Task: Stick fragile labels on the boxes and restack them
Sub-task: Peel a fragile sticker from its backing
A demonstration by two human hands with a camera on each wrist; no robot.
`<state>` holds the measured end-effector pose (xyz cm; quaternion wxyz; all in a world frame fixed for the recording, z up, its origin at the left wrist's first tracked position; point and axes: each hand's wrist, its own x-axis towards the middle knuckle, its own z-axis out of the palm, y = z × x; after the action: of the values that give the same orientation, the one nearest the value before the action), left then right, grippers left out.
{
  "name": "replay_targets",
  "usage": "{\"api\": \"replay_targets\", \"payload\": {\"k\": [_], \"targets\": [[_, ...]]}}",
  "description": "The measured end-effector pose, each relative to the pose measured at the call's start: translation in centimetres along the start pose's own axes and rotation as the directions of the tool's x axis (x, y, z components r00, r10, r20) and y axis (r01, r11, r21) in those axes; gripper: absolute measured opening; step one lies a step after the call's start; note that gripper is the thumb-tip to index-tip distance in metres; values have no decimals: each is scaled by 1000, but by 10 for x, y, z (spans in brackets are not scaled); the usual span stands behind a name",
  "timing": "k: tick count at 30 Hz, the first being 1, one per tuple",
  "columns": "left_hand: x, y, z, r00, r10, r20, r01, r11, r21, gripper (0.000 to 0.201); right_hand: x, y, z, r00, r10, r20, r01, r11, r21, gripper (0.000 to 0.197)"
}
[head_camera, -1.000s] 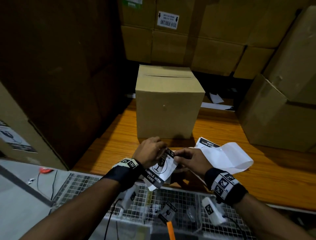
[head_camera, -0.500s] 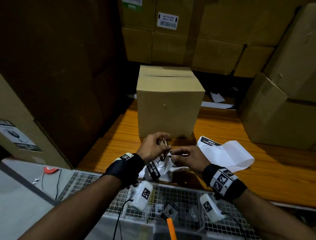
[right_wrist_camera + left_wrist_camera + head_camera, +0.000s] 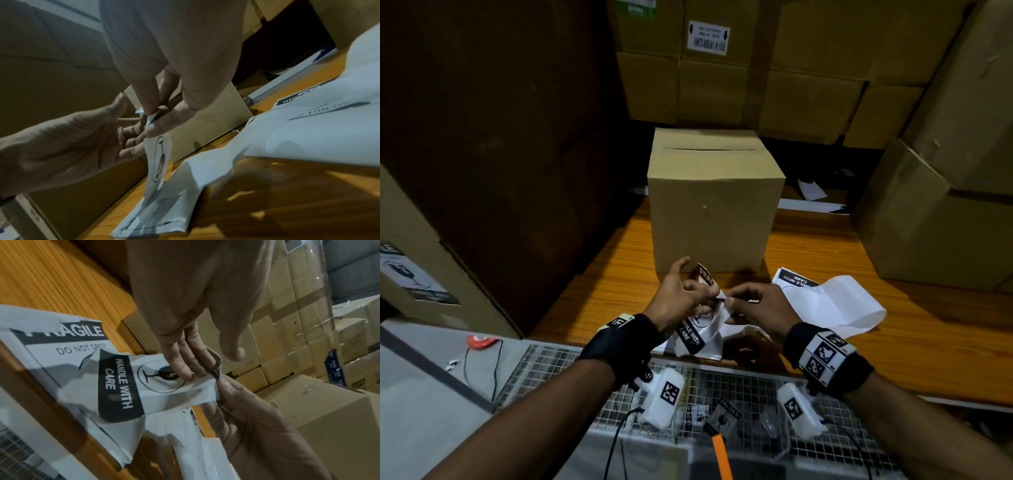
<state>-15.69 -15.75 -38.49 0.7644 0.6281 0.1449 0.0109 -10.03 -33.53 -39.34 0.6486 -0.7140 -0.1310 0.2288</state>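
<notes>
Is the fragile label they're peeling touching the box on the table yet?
Apart. The head view shows the label pinched between the left hand and right hand, in front of the box, whose near face is bare.

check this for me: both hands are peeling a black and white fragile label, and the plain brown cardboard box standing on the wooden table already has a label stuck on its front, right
Not quite. The plain brown cardboard box on the wooden table has no label on its front face; the head view shows it bare. The rest holds: left hand and right hand are working on the black and white fragile label.
</notes>
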Motion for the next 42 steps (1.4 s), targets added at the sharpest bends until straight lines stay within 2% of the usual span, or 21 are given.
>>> {"api": "replay_targets", "payload": {"k": [6,11,24,30,35,42], "targets": [[-1,5,4,1000,-15,9,15,999,-30,82,-1,-6,-2,999,-39,22,38,999,17,10],[1,5,5,999,-18,38,18,1000,9,78,-3,-11,-5,997,-62,50,63,998,-9,13],[2,-1,-5,983,-26,181,58,983,-173,60,-3,-16,-6,993,-87,84,94,992,-86,11],[3,3,-9,973,-23,228,66,981,-184,62,-5,-20,-9,989,-87,117,97,992,-84,9],[5,4,-10,967,-18,255,70,978,-196,73,-6,-21,-12,988,-78,133,86,995,-59,8],[4,5,-9,960,-8,279,67,977,-201,70,-6,-21,-15,988,-63,139,69,997,-37,7]]}}
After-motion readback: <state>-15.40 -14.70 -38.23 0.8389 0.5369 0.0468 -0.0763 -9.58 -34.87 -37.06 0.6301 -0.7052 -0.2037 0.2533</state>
